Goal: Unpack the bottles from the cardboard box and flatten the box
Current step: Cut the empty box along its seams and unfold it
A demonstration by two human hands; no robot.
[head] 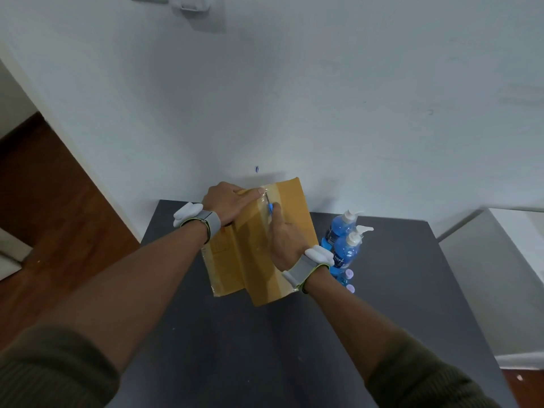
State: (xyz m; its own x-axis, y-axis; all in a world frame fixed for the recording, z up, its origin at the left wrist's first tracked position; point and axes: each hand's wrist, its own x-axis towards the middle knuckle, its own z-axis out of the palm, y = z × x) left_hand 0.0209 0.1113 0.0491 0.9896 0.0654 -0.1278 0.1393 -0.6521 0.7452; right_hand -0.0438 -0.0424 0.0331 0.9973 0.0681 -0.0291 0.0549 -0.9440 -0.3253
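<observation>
A brown cardboard box (294,207) stands on the dark table (265,348) against the wall, with clear tape running along its top seam. My left hand (228,203) presses flat on the far left of the box top, thumb on the tape. My right hand (284,238) grips a small blue-handled cutter (270,208) whose blade rests on the taped seam. Two blue pump bottles (343,240) stand upright just right of the box, close to my right wrist. Smaller bottles with pale purple caps (349,279) sit in front of them.
A white wall rises right behind the table. Wooden floor lies to the left, and a white ledge (515,237) stands to the right. The near half of the dark table holds nothing but my forearms.
</observation>
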